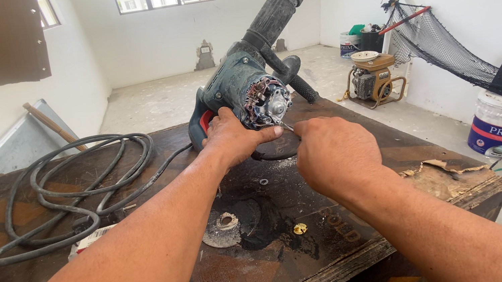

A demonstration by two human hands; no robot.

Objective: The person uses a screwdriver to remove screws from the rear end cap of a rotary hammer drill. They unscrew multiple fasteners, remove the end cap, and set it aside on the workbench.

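Two hands meet at the open rear end of a blue-grey rotary hammer (pixel 241 85), which lies on its side at the far middle of a worn, dark wooden table (pixel 328 277), its black side handle pointing up and away toward the window. With the back cover off, the motor end shows copper windings and a metal hub facing the person. The left hand (pixel 233 138) is closed around the body just below that opening, thumb laid across, holding the tool steady. The right hand (pixel 334 151) is curled nearly shut and pinches a thin metal tool (pixel 287 127), its tip touching the lower edge of the exposed motor end; what kind of tool it is I cannot tell. To my eye this is the stage of working inside the motor housing, and the next move calls for a steady grip and a fine, careful push of the tip. Near the hands lie a small washer (pixel 263 181), a worn grinding disc (pixel 224 227) and a yellowish bit (pixel 300 228); the thick grey cable (pixel 68 185) coils to the left.
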